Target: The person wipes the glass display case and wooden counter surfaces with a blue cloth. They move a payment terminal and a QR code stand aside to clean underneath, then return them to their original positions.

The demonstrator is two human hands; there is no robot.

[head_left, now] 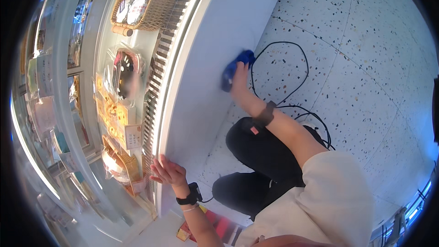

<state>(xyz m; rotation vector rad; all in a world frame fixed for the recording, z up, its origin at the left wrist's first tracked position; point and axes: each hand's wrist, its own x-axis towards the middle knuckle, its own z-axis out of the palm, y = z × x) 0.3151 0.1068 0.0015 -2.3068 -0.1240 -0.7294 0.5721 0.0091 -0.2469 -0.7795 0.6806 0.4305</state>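
My right hand [240, 80] is closed on a blue cloth [231, 74], which lies against the white front panel [201, 77] of a display case, low down near the floor. Part of the cloth is smeared by motion. My left hand [169, 171] is at the case's front edge, its fingers extended over the rim beside the slotted vent [150, 105]. It holds nothing. A black band sits on each wrist, and the left one carries a small black box [195, 192].
Inside the case are a wicker basket of wrapped goods [157, 4], a dark packaged item [124, 74] and a smaller basket [130, 167]. A black cable [307, 66] loops over the speckled tile floor [361, 77] beside my bent knees. Red and yellow packages [222, 224] lie near my left forearm.
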